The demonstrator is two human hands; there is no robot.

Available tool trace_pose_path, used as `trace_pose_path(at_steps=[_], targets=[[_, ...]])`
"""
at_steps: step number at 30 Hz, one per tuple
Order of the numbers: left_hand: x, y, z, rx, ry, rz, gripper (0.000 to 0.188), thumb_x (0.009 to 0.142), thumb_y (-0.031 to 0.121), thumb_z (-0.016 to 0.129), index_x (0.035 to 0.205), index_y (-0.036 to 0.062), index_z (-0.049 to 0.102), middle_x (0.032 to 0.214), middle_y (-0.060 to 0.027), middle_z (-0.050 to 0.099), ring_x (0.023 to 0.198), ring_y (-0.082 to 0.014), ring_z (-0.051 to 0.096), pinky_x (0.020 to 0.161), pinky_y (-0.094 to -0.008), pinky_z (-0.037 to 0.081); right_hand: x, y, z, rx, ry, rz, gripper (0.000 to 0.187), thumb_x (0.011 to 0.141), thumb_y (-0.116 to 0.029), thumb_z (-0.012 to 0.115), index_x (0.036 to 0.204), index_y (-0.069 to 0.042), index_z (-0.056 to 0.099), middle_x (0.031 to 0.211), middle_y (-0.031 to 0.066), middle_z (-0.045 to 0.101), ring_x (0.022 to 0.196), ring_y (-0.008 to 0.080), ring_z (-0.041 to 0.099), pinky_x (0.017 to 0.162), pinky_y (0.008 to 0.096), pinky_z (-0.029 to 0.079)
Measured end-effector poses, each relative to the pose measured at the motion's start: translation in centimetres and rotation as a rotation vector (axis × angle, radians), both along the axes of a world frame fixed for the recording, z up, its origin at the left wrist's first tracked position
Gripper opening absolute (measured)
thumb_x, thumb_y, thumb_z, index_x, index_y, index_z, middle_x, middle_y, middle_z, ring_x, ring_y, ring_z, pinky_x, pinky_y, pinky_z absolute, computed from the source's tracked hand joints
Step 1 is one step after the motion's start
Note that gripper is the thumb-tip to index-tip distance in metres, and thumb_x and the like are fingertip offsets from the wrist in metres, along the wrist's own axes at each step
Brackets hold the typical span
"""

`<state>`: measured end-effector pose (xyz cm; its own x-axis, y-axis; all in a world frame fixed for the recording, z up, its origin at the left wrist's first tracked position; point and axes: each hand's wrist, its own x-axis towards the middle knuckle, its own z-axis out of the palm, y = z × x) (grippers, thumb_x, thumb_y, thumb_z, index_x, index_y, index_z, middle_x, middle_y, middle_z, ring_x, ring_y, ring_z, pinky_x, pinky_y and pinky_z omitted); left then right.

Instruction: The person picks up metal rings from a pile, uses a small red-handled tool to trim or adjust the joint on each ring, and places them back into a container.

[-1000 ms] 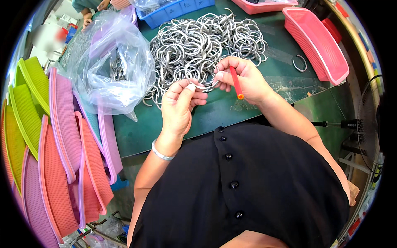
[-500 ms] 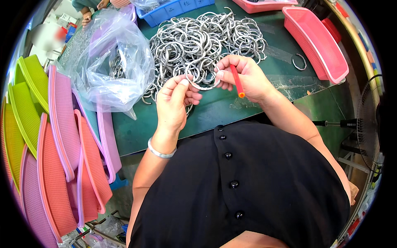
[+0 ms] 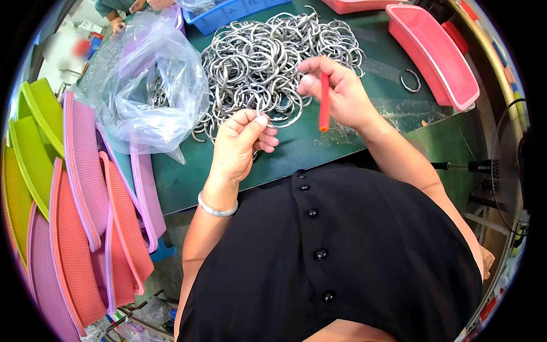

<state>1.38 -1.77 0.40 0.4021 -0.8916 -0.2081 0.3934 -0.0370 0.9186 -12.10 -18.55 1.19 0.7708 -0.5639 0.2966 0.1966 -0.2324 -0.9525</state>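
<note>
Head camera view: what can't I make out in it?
In the head view:
Held ring: partly hidden by the left hand.
Ring pile: lower rings hidden by upper ones.
Plastic bag: contents partly obscured by folds and glare.
Blue bin: cut off by the top edge.

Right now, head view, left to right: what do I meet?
Green baskets → clear plastic bag → left hand pinching a metal ring → right hand holding a red stick → open pink basket → fan. Ring pile and loose ring left out; they overlap others in the order.
</note>
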Motion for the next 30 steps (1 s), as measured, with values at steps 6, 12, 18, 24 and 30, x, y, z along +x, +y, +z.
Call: trace_pose_path(at_steps=[6,12,18,24,30], targets=[[-1.8,0.6,-2.0,0.078,0.105,0.005,0.011,0.090,0.013,0.053,0.089,0.0023,0.057,0.077,-0.0093,0.064,0.061,-0.0148,0.063,0.056,-0.0239,0.051,-1.6,0.6,-1.0,-0.021,-0.072,0.056,0.037,0.097,-0.027,0.038,0.113,0.001,0.055,0.080,0.0025,0.060,0.070,0.0082,0.053,0.067,0.0225,0.042],[-3.2,1.2,-3.6,0.258,0.045,-0.044,0.011,0.089,0.013,0.054,0.088,0.0022,0.057,0.076,-0.0093,0.064,0.060,-0.0137,0.062,0.055,-0.0233,0.051,-4.1,3.0,-3.3,0.179,0.105,0.259,0.014,0.085,-0.013,0.059,0.092,-0.001,0.058,0.084,0.0027,0.058,0.070,0.0070,0.054,0.062,0.0212,0.044],[-3.5,0.8,-3.0,0.338,-0.032,-0.034,0.012,0.088,0.013,0.055,0.087,0.0008,0.056,0.075,-0.0090,0.063,0.059,-0.0133,0.061,0.055,-0.0232,0.050,-4.8,3.6,-5.1,-0.015,0.125,0.187,0.011,0.080,-0.008,0.065,0.082,-0.002,0.056,0.080,0.0021,0.058,0.070,0.0068,0.053,0.062,0.0226,0.042],[-3.5,0.6,-3.0,0.373,-0.059,-0.040,0.013,0.088,0.013,0.055,0.089,0.0005,0.056,0.075,-0.0090,0.063,0.059,-0.0139,0.061,0.055,-0.0235,0.050,-4.9,3.8,-5.2,-0.005,0.146,0.129,0.009,0.079,-0.007,0.065,0.079,-0.002,0.057,0.076,0.0019,0.060,0.069,0.0062,0.053,0.061,0.0227,0.042],[-3.5,0.5,-2.7,0.370,-0.056,-0.032,0.016,0.089,0.013,0.054,0.083,-0.0017,0.056,0.073,-0.0103,0.062,0.059,-0.0144,0.061,0.054,-0.0239,0.051,-4.6,4.0,-5.4,0.000,0.134,0.129,0.015,0.077,-0.011,0.068,0.074,-0.004,0.054,0.070,-0.0004,0.053,0.064,0.0060,0.046,0.056,0.0228,0.038]])
